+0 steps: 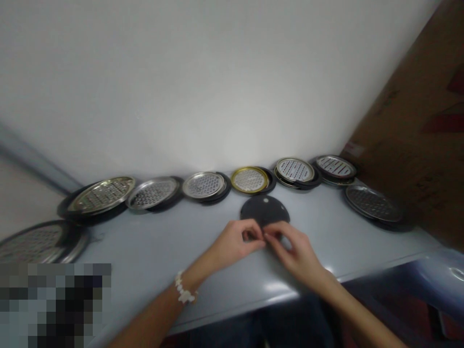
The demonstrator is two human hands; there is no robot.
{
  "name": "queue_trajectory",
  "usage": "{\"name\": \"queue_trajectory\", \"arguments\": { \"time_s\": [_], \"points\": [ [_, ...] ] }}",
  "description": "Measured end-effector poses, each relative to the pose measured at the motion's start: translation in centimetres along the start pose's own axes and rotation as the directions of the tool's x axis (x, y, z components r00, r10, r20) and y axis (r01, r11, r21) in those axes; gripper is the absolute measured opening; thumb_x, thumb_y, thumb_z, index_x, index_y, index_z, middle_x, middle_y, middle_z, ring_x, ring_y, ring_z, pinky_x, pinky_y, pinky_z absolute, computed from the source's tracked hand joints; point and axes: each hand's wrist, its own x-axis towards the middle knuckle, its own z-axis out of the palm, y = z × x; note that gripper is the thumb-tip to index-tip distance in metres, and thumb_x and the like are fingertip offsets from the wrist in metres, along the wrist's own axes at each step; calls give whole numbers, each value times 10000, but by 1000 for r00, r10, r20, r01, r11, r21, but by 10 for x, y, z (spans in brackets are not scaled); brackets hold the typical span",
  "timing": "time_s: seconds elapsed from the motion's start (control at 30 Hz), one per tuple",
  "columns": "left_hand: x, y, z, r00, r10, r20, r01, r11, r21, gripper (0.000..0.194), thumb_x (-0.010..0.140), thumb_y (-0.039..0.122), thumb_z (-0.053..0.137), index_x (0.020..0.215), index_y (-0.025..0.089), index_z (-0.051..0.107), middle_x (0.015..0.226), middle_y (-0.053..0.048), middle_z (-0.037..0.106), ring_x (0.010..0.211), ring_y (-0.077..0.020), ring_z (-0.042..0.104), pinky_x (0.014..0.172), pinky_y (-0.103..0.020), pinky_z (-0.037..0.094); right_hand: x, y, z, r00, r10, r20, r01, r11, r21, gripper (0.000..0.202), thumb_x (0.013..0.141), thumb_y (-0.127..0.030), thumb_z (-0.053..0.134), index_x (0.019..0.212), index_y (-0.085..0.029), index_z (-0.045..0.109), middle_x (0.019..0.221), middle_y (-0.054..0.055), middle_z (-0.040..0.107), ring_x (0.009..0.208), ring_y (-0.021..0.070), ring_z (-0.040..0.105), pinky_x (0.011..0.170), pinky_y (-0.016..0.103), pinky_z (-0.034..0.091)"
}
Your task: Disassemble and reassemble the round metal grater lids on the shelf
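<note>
My left hand (241,239) and my right hand (292,241) meet above the near edge of a round black disc (264,209) on the table. Thumb and fingertips are pinched together on each hand, and the tips almost touch. Whatever lies between them is too small to make out. A few pale spots show on the disc's top. Just behind the disc lies a gold-rimmed round grater plate (250,179) on a black ring. A white beaded bracelet (185,290) circles my left wrist.
Along the wall, more round grater plates (204,185) rest on black rings, several to the left and others (295,170) to the right. One (373,203) lies near a cardboard box (416,125) at the right. The grey table (145,270) ends close to my body.
</note>
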Motion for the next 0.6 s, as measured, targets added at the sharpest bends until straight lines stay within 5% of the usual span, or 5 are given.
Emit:
{"name": "queue_trajectory", "arguments": {
  "time_s": [0.2, 0.33, 0.6],
  "points": [
    [0, -2, 5, 997, -59, 52, 74, 928, -366, 274, 785, 230, 775, 947, 178, 559, 796, -10, 723, 752, -148, 677, 732, -263, 515, 5, -9, 3, 999, -44, 6, 44, 999, 6, 149, 950, -143, 559, 1067, -225, 602, 960, 39, 689, 870, 170, 654, 794, 277, 509],
    [1, -1, 4, 994, -104, 17, 103, 921, -375, 315, 786, 262, 770, 1034, 162, 603, 770, -28, 728, 709, -158, 682, 695, -271, 535, 0, -14, 3, 998, -43, 45, 42, 999, 22, 208, 937, -116, 529, 1111, -221, 572, 1018, 61, 662, 917, 182, 638, 826, 301, 516],
    [1, -3, 6, 994, -97, -43, 81, 953, -292, 166, 773, 241, 758, 876, 128, 693, 828, -83, 762, 766, -185, 714, 737, -289, 546, -6, -13, 10, 1000, 9, 14, -9, 1000, -14, 148, 943, -174, 557, 1085, -216, 573, 974, 60, 668, 876, 185, 644, 793, 300, 532]
  ]
}}
